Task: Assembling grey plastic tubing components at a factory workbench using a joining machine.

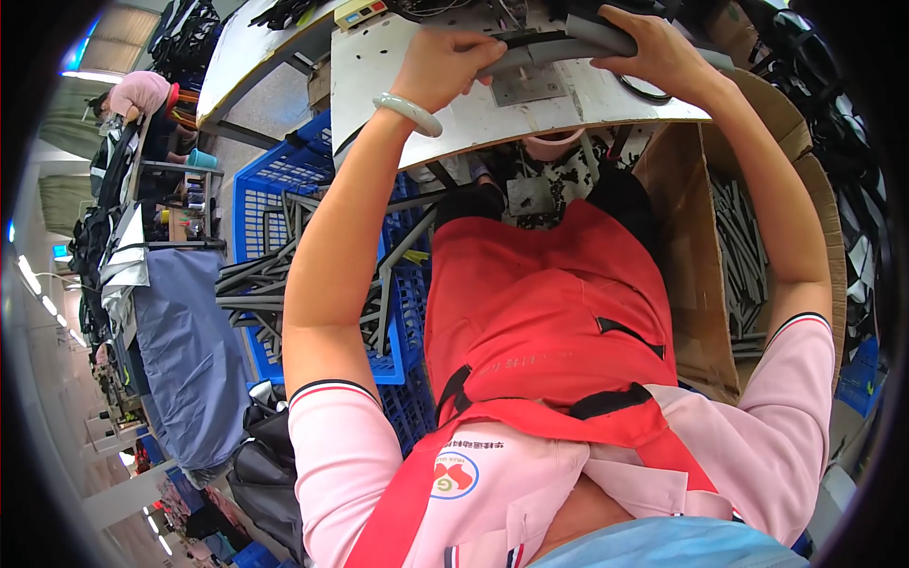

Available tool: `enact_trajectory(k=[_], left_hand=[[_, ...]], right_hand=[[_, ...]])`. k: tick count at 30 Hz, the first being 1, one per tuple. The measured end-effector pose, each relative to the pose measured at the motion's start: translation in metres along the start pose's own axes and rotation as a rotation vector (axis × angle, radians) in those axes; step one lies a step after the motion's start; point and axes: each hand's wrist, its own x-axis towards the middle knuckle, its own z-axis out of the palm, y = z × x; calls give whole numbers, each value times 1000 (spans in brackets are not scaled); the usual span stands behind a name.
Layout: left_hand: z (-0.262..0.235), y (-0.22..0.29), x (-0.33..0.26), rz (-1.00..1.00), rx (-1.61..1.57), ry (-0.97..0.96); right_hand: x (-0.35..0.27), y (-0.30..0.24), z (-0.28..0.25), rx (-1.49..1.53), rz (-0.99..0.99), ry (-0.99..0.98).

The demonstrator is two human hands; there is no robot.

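Note:
Over the white table [417, 123], a long grey tube-like strip [554, 51] with a black strip along it stretches between my two hands. My left hand [445, 68] pinches its left end between thumb and fingers; a pale bangle circles that wrist. Farther right, my right hand [658, 55] wraps round the strip, thumb on the near side and fingers over the top. Below the strip, a metal plate [526, 87] is set into the tabletop. At the top edge, what looks like a sewing machine's needle end [511, 13] is partly cut off.
Left of my lap, a blue plastic crate [254, 194] holds many grey strips [260, 298]. A cardboard box [677, 204] on the right holds more strips. Under the table is a pink bowl [554, 147]. A person [142, 95] bends over at far left.

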Motion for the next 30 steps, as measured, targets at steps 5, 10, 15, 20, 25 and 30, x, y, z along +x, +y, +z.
enact_trajectory(k=[5, 10, 15, 20, 25, 30], left_hand=[[-1, -2, 7, 7, 15, 13], [-3, -11, 18, 38, -11, 9], [-5, -20, 34, 29, 9, 4], [0, -19, 25, -31, -84, 40], [-6, -13, 14, 8, -127, 16], [-30, -30, 4, 23, -71, 189]], right_hand=[[2, 1, 0, -10, 9, 14], [10, 9, 6, -25, 32, 11], [31, 22, 12, -1, 11, 3], [21, 12, 5, 57, 84, -6], [8, 6, -3, 91, 95, 3], [-2, 16, 1, 125, 153, 178]])
